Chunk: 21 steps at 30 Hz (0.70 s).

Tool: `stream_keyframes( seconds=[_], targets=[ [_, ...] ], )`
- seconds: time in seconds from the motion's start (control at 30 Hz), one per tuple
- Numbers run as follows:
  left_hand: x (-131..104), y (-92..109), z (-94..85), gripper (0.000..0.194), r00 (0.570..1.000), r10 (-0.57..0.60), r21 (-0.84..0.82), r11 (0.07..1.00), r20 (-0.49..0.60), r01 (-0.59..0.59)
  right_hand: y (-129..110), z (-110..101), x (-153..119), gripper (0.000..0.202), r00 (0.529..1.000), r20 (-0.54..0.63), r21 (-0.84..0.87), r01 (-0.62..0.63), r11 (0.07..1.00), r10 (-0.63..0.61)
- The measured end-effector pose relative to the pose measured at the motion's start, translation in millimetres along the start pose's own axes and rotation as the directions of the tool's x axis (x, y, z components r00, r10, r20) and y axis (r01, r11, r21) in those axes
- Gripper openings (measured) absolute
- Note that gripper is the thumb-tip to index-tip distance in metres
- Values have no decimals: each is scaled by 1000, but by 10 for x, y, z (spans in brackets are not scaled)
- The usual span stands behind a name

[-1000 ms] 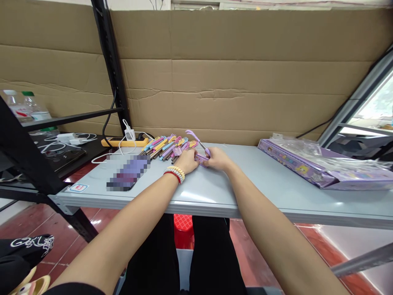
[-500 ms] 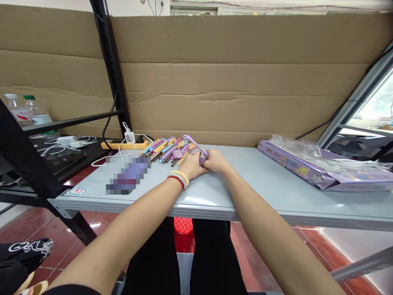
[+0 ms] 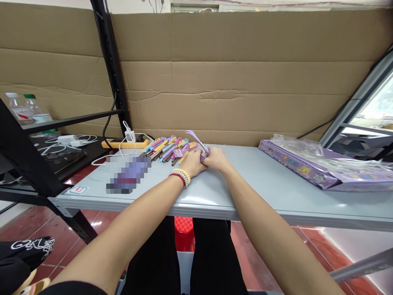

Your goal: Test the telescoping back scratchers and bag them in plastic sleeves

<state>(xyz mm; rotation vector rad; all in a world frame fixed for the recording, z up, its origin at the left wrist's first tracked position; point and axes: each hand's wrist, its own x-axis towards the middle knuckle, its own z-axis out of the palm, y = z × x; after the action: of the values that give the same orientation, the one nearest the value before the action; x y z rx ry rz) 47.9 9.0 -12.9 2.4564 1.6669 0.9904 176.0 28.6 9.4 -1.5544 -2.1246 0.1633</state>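
A purple back scratcher [image 3: 193, 134] with a claw-shaped head and a thin metal rod stands tilted between my hands, its head up and to the left. My right hand [image 3: 215, 158] is closed around its handle near the rod. Close against it, my left hand [image 3: 193, 163] is closed at the handle's lower part, and my fingers hide much of that end. Just left of my hands lies a pile of back scratchers [image 3: 166, 150] in pink, yellow, blue and purple, with dark rods showing. A small pink tag [image 3: 177, 153] rests on the pile.
A blurred-out purple object [image 3: 130, 174] lies at the table's left. Behind it sit a yellow power strip [image 3: 141, 144] and a white charger [image 3: 130, 135] with cable. A purple printed box [image 3: 294, 168] with clear plastic is on the right. Cardboard [image 3: 230, 78] walls the back.
The back scratcher's head has swung a little upward and to the right, and more of its rod shows. My hands remain together in nearly the same place.
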Motion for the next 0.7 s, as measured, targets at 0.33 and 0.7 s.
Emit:
stream_keyframes(
  seconds=[0.33, 0.7],
  targets=[
    [-33, 50, -38, 32, 998, -34, 58, 998, 61, 31, -15, -22, -18, 12, 999, 34, 24, -37, 999, 36],
    [-66, 129, -63, 32, 998, -64, 134, 989, 29, 60, -19, -88, -31, 15, 999, 40, 143, -39, 989, 33]
  ],
)
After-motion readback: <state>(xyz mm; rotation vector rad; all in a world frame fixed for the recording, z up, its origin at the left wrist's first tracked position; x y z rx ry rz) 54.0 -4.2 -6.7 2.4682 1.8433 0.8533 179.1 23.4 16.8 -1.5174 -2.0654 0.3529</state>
